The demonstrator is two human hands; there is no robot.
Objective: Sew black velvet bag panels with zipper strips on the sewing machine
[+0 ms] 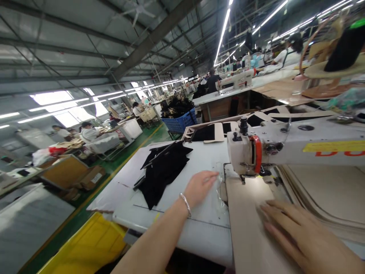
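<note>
My left hand (199,187), a silver bracelet (185,204) at its wrist, reaches over the white sewing table (207,232) left of the needle area. Its thumb and fingertips are pinched together beside loose pale threads (221,194); whether a thread is between them is too small to tell. My right hand (296,232), somewhat blurred, lies with fingers stretched out on a beige flat panel (248,213). That panel's far end is under the presser foot (243,179) of the sewing machine (285,140).
Black fabric pieces (168,167) lie at the table's left. More beige panels (322,190) are stacked under the machine arm. A yellow bin (88,247) stands at lower left, and a blue crate (179,122) of dark pieces stands beyond. Several people work farther back.
</note>
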